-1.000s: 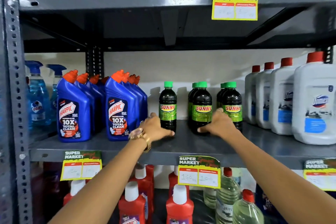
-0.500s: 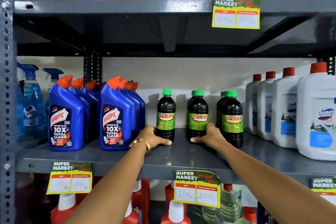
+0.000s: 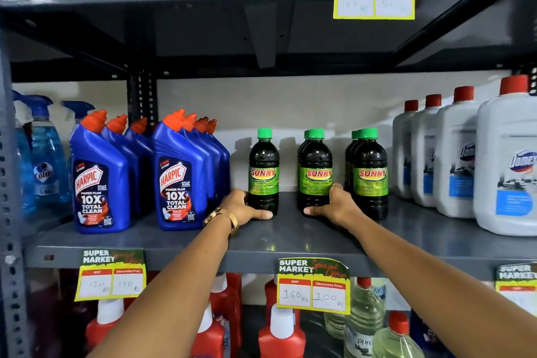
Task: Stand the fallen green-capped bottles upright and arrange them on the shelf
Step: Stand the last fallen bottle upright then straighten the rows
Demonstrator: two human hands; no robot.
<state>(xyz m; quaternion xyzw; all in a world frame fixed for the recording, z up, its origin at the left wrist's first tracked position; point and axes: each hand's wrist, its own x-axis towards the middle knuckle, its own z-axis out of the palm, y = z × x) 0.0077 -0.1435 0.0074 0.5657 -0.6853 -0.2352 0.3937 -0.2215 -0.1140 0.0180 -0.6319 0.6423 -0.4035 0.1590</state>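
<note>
Now cupping bottle bases: left hand (image 3: 242, 206) on the single bottle (image 3: 263, 173), right hand (image 3: 334, 206) on the middle bottle (image 3: 316, 173); probably rigid, weighty, slick; low hold safest.

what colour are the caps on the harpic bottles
Orange-red, on the blue Harpic bottles; clearest in the head view, left of the Sunny bottles.

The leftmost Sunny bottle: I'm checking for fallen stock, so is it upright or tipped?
Upright. The leftmost Sunny bottle stands on its base on the shelf, green cap on top and label level. The left hand wraps its base.
</note>
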